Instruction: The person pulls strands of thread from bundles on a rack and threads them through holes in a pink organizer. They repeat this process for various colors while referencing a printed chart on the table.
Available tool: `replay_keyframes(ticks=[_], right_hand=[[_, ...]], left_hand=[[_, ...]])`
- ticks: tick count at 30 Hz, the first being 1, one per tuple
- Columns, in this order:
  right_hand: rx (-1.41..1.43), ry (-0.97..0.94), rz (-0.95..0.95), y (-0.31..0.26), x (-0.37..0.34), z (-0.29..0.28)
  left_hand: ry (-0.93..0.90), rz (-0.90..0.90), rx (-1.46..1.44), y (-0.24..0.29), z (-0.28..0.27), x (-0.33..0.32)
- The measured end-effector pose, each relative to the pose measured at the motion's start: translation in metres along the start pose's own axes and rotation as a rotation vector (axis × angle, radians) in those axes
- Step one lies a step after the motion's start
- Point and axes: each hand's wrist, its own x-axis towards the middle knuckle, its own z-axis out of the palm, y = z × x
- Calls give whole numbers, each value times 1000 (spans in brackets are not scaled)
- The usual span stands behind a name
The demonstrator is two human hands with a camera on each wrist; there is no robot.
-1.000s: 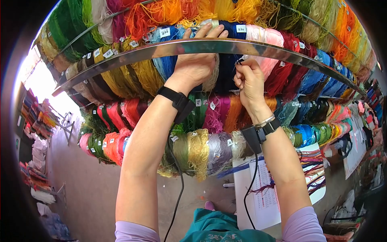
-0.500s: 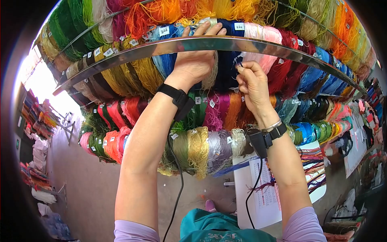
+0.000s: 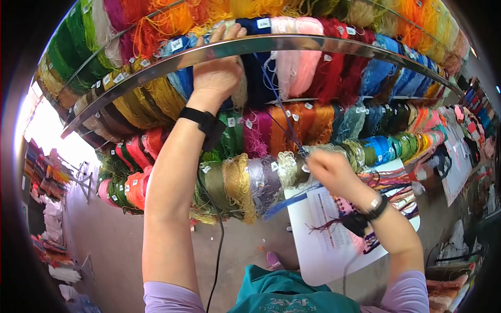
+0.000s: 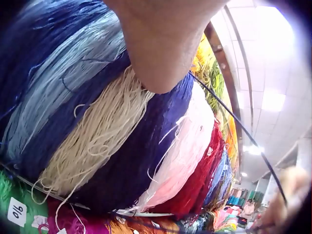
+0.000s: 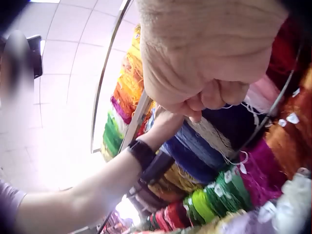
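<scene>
My left hand reaches behind a curved metal strip, its straight fingers resting on the hanging hanks. Beneath it hang blue hanks, a cream hank and a dark navy hank, with pink to the right. My right hand, curled into a fist, grips a dark blue thread. That thread runs taut from the top of the navy hank down to the right hand; the left wrist view shows it stretched across. In the right wrist view, the right hand's back hides the grip.
Rows of colored hanks with numbered tags fill the rack, including a golden hank in the lower row. A white board with a printed sheet and thread bundles lies below on the right. Black cables hang from the wrists.
My right hand has moved down and to the right from beside the navy hank, drawing out the dark blue thread. The left hand stays on the hanks; the head view has shifted.
</scene>
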Motion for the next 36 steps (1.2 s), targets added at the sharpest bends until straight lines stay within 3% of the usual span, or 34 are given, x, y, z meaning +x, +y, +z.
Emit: replay_keyframes(ticks=[2,4,5,7,8,10,11,12,14,15,18,20,22,24,25,27,28,30,32,34,36], right_hand=[[9,-126,237,6,-77,-34],[34,-137,451,23,-164,-69],[167,-35,615,26,-207,-87],[75,105,794,46,-309,-136],[207,299,929,44,-357,-157],[185,614,1039,60,-459,-192],[30,758,1150,67,-512,-204],[-52,864,1232,89,-582,-223],[-303,946,1142,135,-716,-252],[-215,929,1111,122,-712,-256],[-16,783,1125,60,-595,-254],[21,535,1029,40,-529,-252],[91,340,884,28,-480,-247],[152,238,791,23,-452,-240],[238,241,717,22,-443,-234],[352,229,637,20,-438,-233],[379,219,632,17,-439,-237],[414,232,633,22,-452,-245],[437,277,644,39,-473,-252],[355,336,614,77,-498,-250],[250,331,603,109,-509,-244]], left_hand=[[-34,-10,18,3,-2,1],[9,-3,32,5,-2,2],[-1,15,64,4,-1,2],[-45,16,69,8,-7,2],[-29,20,3,10,-6,1],[-284,-38,80,36,-34,-3],[-433,-94,67,51,-44,-7],[-176,31,64,58,-41,-26],[-186,155,-192,92,-59,-47],[-253,210,-340,114,-72,-57],[-466,57,-790,211,-119,-86],[-697,-110,-1209,292,-163,-79],[-795,-41,-1514,373,-206,-62],[-1159,-179,-1935,448,-241,-56],[-1352,-132,-1928,474,-260,-44],[-1396,-75,-2052,525,-279,-39],[-1490,-264,-2130,539,-290,-33],[-1662,-221,-1988,554,-278,-36],[-1553,-166,-1841,546,-278,-31],[-1637,5,-1739,529,-269,-24],[-1758,-26,-1707,513,-276,-10]])
